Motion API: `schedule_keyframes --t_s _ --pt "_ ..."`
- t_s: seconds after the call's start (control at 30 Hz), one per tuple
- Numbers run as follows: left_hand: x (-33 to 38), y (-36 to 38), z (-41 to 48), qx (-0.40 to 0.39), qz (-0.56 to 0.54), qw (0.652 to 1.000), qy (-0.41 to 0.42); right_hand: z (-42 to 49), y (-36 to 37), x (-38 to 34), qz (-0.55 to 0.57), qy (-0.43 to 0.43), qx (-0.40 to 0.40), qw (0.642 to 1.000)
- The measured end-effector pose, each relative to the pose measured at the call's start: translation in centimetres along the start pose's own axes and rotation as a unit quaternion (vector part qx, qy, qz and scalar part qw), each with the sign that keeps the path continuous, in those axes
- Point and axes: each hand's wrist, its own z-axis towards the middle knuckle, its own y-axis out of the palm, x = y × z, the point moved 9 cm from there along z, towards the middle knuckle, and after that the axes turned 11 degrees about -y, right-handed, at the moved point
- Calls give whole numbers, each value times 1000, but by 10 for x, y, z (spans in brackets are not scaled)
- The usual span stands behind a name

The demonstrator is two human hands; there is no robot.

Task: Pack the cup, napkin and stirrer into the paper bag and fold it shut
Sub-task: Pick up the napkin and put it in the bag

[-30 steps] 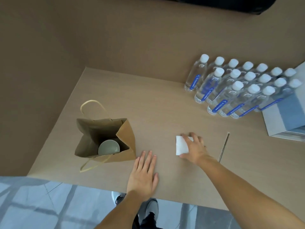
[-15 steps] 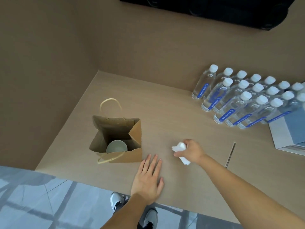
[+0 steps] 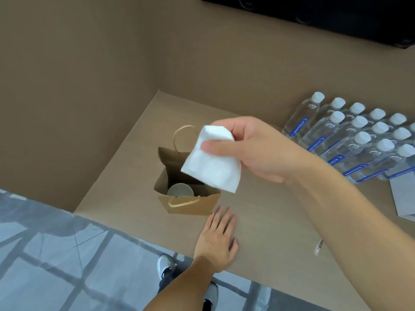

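Note:
A brown paper bag (image 3: pixel 190 204) with rope handles stands open on the tan table (image 3: pixel 269 232). A pale cup (image 3: pixel 180 191) sits upright inside it. My right hand (image 3: pixel 253 149) holds a white napkin (image 3: pixel 212 163) in the air above the bag's mouth, pinched between thumb and fingers. My left hand (image 3: pixel 219 237) rests flat on the table just right of the bag's front, fingers spread, holding nothing. Only the tip of the thin stirrer (image 3: pixel 318 247) shows below my right forearm, which hides the rest.
Several clear water bottles (image 3: pixel 359 140) with white caps stand in rows at the back right. A grey-white box (image 3: pixel 404 198) lies at the right edge. Brown walls close the table at the back and left. The table's front edge runs near my left wrist.
My right hand picked the napkin up off the table and carried it up and left, over the open bag. My left hand stayed flat on the table.

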Motion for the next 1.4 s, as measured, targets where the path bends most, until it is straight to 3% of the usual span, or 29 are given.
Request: schedule_keyframes --t_s 0.07,0.17,0.3,0.37,0.47,0.63,0.83,1.13,1.27,1.4 --pt "1 -2 -1 0 -8 1000 2 7 11 -22 -172 -50 -6 984" --pt "1 -7 -1 2 -4 1000 7 19 31 -42 -427 -106 11 898" --pt "2 -13 -4 13 -16 1000 15 29 51 -25 -610 -42 -7 792" --pt "3 -17 -4 32 -19 999 16 32 50 -14 -633 -3 -4 774" --pt "4 -24 -7 56 -32 998 16 36 52 3 -612 63 -32 788" --pt "4 -12 -15 24 -44 998 32 34 45 22 -544 185 -48 817" --pt "0 -18 3 6 -43 999 3 37 41 13 -504 187 -30 843" --pt "-4 -16 -5 -43 -54 998 4 48 68 65 -489 285 -97 818" --pt "-6 -46 -9 20 -82 996 26 60 71 97 -493 330 -133 794" --pt "-10 -73 -15 85 -102 991 34 69 73 110 -482 336 -136 798"
